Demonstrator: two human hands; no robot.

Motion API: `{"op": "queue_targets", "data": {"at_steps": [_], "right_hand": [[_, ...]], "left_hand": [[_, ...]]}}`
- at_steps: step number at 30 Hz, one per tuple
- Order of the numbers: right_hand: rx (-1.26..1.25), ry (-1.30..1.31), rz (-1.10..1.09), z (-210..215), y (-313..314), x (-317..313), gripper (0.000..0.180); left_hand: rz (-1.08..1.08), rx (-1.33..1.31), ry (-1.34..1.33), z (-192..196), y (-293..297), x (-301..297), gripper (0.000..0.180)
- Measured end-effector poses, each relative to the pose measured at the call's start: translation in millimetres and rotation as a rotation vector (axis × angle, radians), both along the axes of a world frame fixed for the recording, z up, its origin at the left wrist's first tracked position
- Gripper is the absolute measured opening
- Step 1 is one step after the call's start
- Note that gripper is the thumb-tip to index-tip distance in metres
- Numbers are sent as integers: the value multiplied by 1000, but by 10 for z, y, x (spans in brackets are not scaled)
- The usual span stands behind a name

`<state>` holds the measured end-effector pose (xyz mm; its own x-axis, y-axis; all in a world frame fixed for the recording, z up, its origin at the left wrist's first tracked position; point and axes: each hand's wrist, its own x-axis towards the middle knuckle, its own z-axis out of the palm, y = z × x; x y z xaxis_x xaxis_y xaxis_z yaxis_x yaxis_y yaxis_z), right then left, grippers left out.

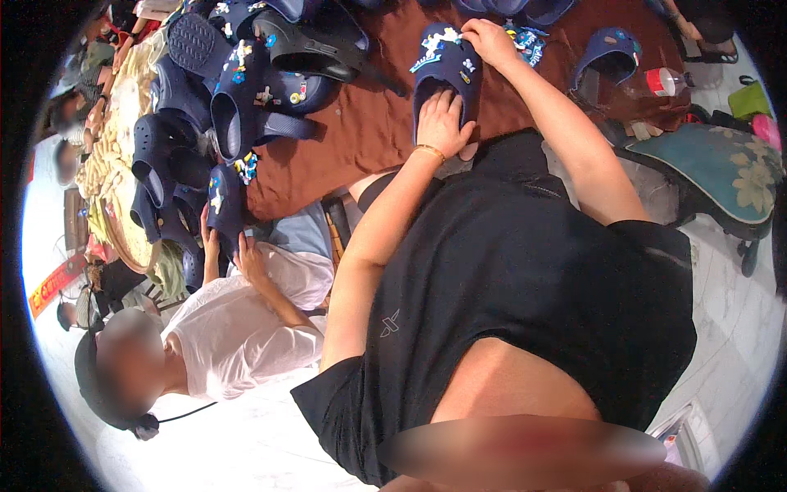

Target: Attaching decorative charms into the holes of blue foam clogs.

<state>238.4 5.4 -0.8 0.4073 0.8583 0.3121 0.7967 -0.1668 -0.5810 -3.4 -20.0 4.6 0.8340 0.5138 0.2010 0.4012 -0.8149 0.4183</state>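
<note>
A navy blue clog slipper (447, 70) with small coloured charms on its top lies on a brown cloth (361, 131). My left hand (443, 123) presses flat on the slipper's heel end, a gold bracelet at the wrist. My right hand (485, 39) pinches at a charm on the slipper's front, fingers closed on its upper edge. Both forearms reach forward from my black shirt.
A pile of navy slippers (229, 90) with charms lies at the left. Another navy slipper (608, 51) and a plastic bottle (666, 80) lie at the right. A person in a white shirt (246, 320) sits left, holding a slipper. A floral cushion (721, 168) is right.
</note>
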Motion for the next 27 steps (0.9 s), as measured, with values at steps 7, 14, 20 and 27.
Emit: {"op": "queue_targets", "data": {"at_steps": [7, 14, 20, 27], "right_hand": [[-47, -28, -245, 37, -375, 458, 19], [-290, -154, -208, 82, -587, 576, 18], [-375, -447, -191, 102, -622, 424, 20], [-48, -193, -197, 109, -532, 289, 17]], "left_hand": [[3, -15, 13, 3, -8, 3, 58], [10, -27, 23, 6, -21, 13, 57], [4, -25, 14, 20, -17, 10, 57], [5, -14, 6, 18, -14, 12, 57]]}}
